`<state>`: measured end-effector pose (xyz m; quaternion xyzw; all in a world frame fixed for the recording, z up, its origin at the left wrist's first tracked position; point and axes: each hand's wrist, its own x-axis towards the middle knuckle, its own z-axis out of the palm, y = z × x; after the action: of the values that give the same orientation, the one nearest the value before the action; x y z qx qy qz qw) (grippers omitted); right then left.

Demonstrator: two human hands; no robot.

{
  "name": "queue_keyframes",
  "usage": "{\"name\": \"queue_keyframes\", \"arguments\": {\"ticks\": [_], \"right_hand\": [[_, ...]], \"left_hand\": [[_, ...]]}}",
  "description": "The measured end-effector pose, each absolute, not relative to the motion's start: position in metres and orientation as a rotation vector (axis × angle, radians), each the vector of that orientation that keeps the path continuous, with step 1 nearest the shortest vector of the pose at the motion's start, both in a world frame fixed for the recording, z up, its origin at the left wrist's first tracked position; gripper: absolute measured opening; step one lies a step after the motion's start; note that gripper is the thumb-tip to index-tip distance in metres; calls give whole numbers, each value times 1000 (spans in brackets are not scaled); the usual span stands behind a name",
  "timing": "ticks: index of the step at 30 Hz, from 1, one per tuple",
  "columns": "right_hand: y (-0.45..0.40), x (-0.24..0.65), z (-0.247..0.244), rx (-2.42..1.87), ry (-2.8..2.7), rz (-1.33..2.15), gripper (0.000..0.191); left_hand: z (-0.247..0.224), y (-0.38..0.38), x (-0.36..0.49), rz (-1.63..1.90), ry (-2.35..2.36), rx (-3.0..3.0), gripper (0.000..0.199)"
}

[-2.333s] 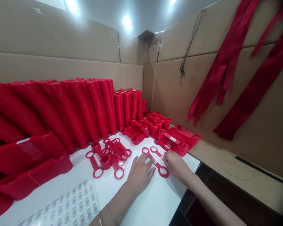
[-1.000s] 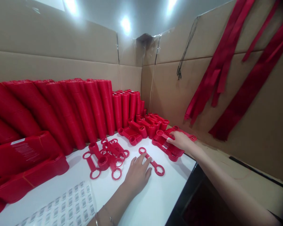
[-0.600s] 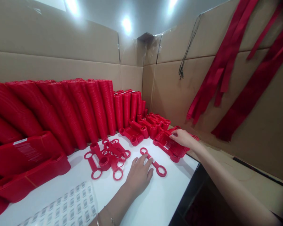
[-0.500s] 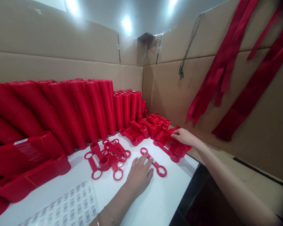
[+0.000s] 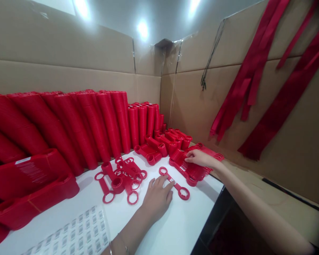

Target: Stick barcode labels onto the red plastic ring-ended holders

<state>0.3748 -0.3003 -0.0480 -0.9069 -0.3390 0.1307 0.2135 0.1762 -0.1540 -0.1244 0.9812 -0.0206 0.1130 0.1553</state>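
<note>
At the red stack (image 5: 190, 173), right hand (image 5: 199, 158) curled, grip unclear; left hand (image 5: 157, 199) spread loosely.

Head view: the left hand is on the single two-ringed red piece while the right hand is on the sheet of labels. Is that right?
No: the head view shows the right hand on the pile of red pieces, not the sheet of labels. The rest stands.

Bare forearms (image 5: 251, 193), left wrist (image 5: 134, 226) adorned
A silvery bangle (image 5: 111, 247) beside a finer bracelet (image 5: 127, 249) with a small shiny charm.
</note>
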Motion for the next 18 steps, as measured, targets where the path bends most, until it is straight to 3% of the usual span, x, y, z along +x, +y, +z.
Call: {"name": "queue_keyframes", "arguments": {"ticks": [10,18], "right_hand": [[-277,353,-49,-2466,-981,396,25],[-267,352,-52,-2420,-966,568,12]], "left_hand": [[-127,-153,178,327,-61,2819,38],[-127,-153,177,334,-73,2818,39]]}}
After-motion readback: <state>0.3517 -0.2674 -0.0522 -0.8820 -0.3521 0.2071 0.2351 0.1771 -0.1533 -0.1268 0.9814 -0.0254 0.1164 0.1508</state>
